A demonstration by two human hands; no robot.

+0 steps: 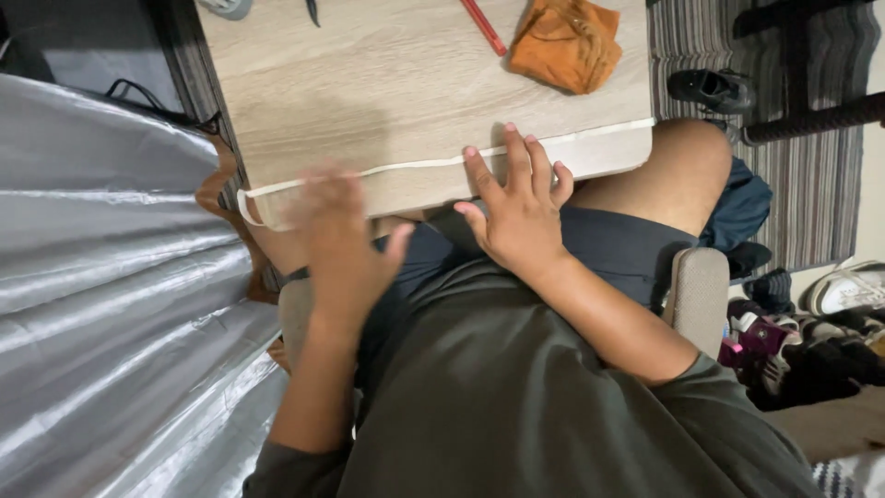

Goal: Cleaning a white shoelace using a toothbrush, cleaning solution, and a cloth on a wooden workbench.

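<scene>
Nearest to the camera is the person's dark green shirt (516, 406), and both bare arms go out from it toward a light wooden table (396, 83). The left hand (346, 244) is blurred; it is in front of the table's near edge, with the fingers spread wide and holding nothing. I cannot tell if it touches the edge. The right hand (516, 207) is sharp, its fingers spread wide too, and the fingertips lie on the white edge strip (599, 136) of the table, while the palm is above the lap. On the far part of the table lie an orange cloth (564, 41) and, just beside it, a red pencil (483, 26). A grey shiny sheet (111, 277) fills the left side. Shoes (811, 323) stand on the floor at the right, well apart from the hands
</scene>
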